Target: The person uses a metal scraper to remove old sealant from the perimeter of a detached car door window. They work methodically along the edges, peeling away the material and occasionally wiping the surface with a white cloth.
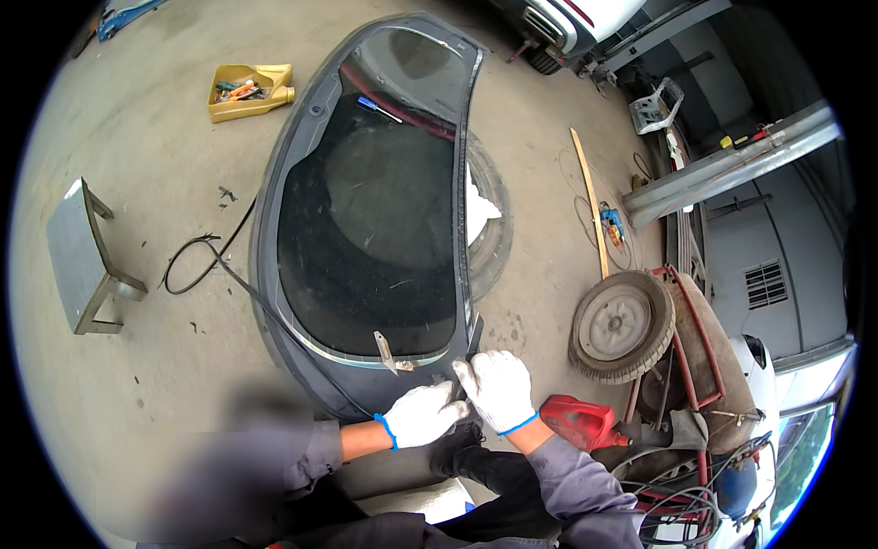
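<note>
A car tailgate [274, 210] with a dark glass window [366, 265] lies before me on a tyre [498, 247]. Both my hands wear white gloves with blue cuffs, close together at the tailgate's near right corner. My right hand [497, 391] is closed round a narrow black trim strip [475, 337] that sticks up past its fingers. Just left of it, my left hand [422, 416] pinches the strip's lower end; its fingertips are partly hidden. On the glass near the hands lie a utility knife [383, 346] and a small pale piece [403, 366]. A blue-handled screwdriver [377, 109] rests farther up.
Left stand a low metal stool [80, 256] and a yellow cut-open jug [219, 105] of tools. A black rubber strip [187, 285] loops onto the floor. To the right are a red jug [578, 421], a wheel [615, 320], a wooden strip [590, 197] and a metal post [722, 169].
</note>
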### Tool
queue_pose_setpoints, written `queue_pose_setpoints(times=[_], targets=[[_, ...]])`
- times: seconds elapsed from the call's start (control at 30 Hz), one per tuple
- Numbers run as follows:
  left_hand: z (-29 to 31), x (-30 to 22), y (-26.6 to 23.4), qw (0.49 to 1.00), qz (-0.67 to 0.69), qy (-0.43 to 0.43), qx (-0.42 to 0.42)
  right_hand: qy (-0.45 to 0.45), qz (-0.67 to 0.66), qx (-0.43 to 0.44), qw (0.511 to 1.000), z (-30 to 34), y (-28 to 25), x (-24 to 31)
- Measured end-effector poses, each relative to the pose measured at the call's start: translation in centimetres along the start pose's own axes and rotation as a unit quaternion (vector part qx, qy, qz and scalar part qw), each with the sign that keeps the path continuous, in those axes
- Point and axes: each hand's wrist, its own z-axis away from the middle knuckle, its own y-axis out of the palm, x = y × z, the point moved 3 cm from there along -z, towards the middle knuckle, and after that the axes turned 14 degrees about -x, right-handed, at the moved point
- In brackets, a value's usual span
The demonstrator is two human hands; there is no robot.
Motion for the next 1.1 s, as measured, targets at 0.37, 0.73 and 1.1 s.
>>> queue_pose_setpoints(times=[0.37, 0.73, 1.1], targets=[[0.8, -1.9, 1.6, 0.933, -0.193, 0.154, -0.261, 0.341, -0.178, 0.005, 0.923, 0.4, -0.2, 0.7], [0.5, -2.7, 3.5, 0.94, -0.247, 0.108, -0.21, 0.283, -0.594, 0.05, 0.752, 1.9, 1.6, -3.8], [-3.0, -7.3, 8.0, 0.88, -0.404, -0.11, -0.223, 0.122, -0.361, 0.049, 0.923, 2.3, 4.0, -9.3]])
